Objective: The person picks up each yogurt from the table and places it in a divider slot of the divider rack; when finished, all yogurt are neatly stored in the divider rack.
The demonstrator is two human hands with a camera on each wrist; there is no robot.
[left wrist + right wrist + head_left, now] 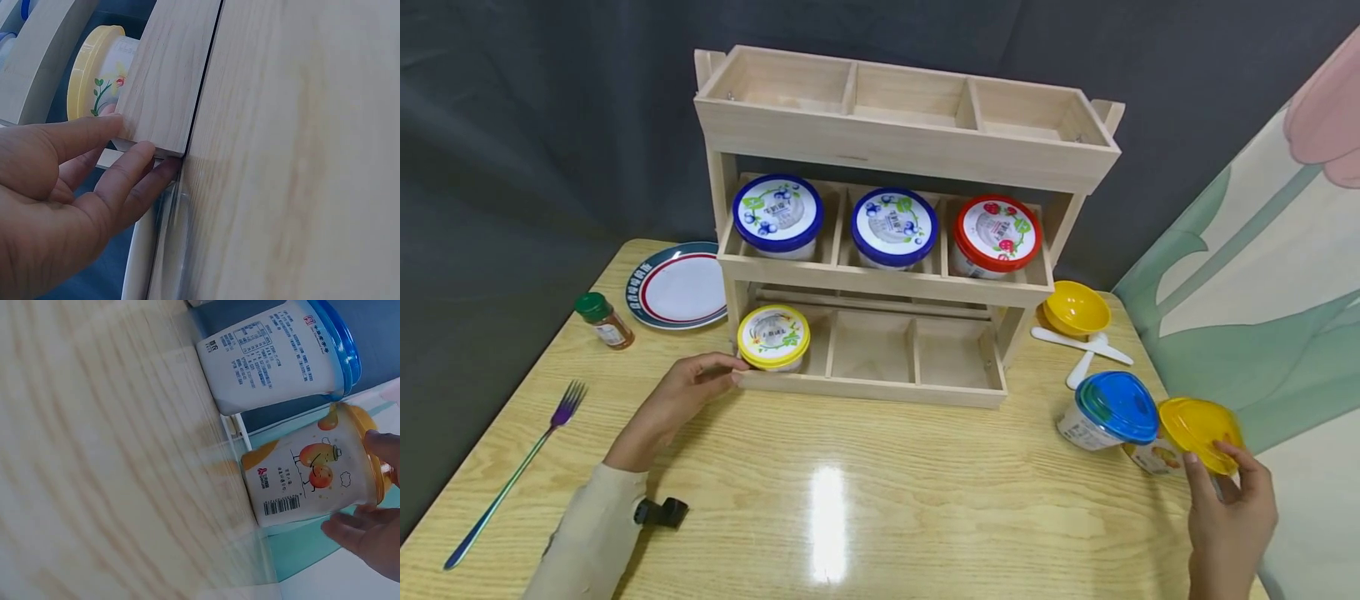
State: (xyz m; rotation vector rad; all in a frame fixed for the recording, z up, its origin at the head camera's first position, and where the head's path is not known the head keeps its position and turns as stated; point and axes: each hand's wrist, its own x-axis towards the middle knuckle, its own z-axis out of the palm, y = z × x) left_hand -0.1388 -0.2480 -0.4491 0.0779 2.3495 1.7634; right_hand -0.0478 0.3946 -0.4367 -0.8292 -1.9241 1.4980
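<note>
Tubs: six in all; two blue-lidded and one red-lidded on the middle shelf, one yellow-lidded tub (772, 337) in the bottom left compartment, a blue-lidded tub (1108, 411) and an orange-lidded tub (1187, 437) on the table (865, 517) at right
Rack: one wooden rack (895, 150), three tiers of three compartments
Others: one plate (676, 287), one spice jar (603, 320), one fork (512, 475), one yellow bowl (1075, 308), two white spoons (1086, 354)
Orange-lidded tub axis: tilted, lid towards the near right, just beside the blue-lidded tub; touching or not, cannot tell
Left hand (673, 404): fingers straight and close together, tips against the rack's near left corner beside the yellow-lidded tub
Right hand (1228, 517): fingers (381, 447) partly curled, pinching the orange lid's rim
</note>
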